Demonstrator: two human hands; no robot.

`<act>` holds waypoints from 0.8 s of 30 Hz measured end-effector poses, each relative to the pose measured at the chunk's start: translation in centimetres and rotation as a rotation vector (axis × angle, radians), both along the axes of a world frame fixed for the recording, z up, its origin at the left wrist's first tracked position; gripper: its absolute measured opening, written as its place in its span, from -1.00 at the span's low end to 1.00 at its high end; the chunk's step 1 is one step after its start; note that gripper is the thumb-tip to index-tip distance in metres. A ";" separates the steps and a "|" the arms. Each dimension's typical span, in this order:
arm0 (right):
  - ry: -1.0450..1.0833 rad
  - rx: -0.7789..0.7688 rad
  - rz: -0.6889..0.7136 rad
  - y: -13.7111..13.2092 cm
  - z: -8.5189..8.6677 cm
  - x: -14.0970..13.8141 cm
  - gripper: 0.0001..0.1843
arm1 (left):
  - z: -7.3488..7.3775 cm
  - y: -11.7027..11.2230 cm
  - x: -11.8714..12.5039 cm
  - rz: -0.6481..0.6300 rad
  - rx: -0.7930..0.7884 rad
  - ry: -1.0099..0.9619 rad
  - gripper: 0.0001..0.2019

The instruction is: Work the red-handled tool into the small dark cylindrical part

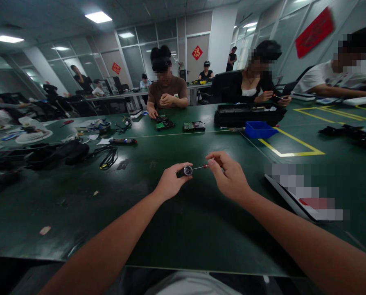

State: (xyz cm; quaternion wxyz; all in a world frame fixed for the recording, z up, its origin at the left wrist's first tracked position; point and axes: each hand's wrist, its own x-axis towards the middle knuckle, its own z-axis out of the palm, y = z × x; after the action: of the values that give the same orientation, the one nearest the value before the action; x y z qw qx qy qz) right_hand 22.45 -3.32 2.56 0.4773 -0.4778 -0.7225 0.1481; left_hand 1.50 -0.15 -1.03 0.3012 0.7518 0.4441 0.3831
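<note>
Over the middle of the green table (183, 237), my left hand (172, 182) grips a small dark cylindrical part (187, 170) between thumb and fingers. Its round end, with a pale rim and inner detail, faces me. My right hand (227, 174) pinches the red handle of a thin screwdriver (199, 167). The metal shaft points left and meets the side of the cylinder; whether its tip sits in a screw is too small to tell. Both hands are raised a little above the tabletop.
A blue bin (259, 129) and a long black casing (247, 114) stand ahead right. Green circuit boards (194, 126) lie farther ahead. Coiled black cables (107, 157) and an electric screwdriver (123, 141) are left. A blurred-out tablet-like object (306, 196) lies right. Co-workers sit opposite.
</note>
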 end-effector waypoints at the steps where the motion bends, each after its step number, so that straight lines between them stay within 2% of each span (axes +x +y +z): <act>1: 0.043 -0.010 -0.002 0.1 -0.1 0.0 -0.78 | 0.0 0.0 0.0 0.004 -0.001 -0.001 -0.60; 8: 0.377 -0.142 0.077 1.5 -0.4 0.2 -0.69 | 0.7 -0.1 -0.3 0.006 0.034 -0.012 -0.59; 10: 0.522 -0.227 0.114 2.1 -0.7 0.3 -0.65 | 0.9 -0.1 -0.3 -0.015 0.047 -0.005 -0.59; 12: 0.648 -0.377 0.196 2.6 -1.0 0.4 -0.63 | 1.0 -0.2 -0.2 -0.031 0.060 0.014 -0.60; 14: 0.693 -0.423 0.217 2.9 -1.2 0.3 -0.62 | 1.1 -0.2 -0.2 -0.038 0.069 0.040 -0.60; 18: 0.640 -0.294 0.128 2.4 -1.1 0.0 -0.64 | 1.0 -0.3 -0.2 -0.026 0.064 0.072 -0.58; 24: 0.363 -0.119 0.008 1.2 -0.2 0.1 -0.68 | 1.0 -0.4 -0.3 -0.016 0.065 0.060 -0.57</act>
State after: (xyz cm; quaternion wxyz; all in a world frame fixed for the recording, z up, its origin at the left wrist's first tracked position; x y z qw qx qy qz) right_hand 22.54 -2.08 2.39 0.5704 -0.4677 -0.6162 0.2761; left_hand 1.19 -0.56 -0.05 0.2661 0.7759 0.4343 0.3721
